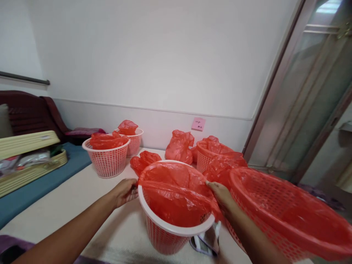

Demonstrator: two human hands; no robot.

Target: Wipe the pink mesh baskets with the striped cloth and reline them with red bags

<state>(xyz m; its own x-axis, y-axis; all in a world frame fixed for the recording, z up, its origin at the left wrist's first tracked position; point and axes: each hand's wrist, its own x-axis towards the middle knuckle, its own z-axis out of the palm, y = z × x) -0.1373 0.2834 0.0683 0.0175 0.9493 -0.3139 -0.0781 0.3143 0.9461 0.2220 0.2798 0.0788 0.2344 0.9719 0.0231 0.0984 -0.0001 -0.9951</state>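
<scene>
A pink perforated plastic basket (167,240) with a pale rim stands in front of me on the white table. Inside it hangs a red plastic bag (176,205), its mouth stretched across the opening. My left hand (128,190) pinches the bag's edge at the left side of the rim. On the right, my right hand (218,190) grips the opposite edge of the bag. The bag's back part lies along the far rim, while the near rim is bare. A grey cloth (207,240) lies partly hidden beside the basket's base.
Two bagged baskets stand back left, the nearer basket (108,161) in front. A crumpled red bag (144,161) and an upright red bag (178,146) lie behind. Right are a large lined basket (275,205) and a smaller one (202,157). A yellow box (55,163) sits left.
</scene>
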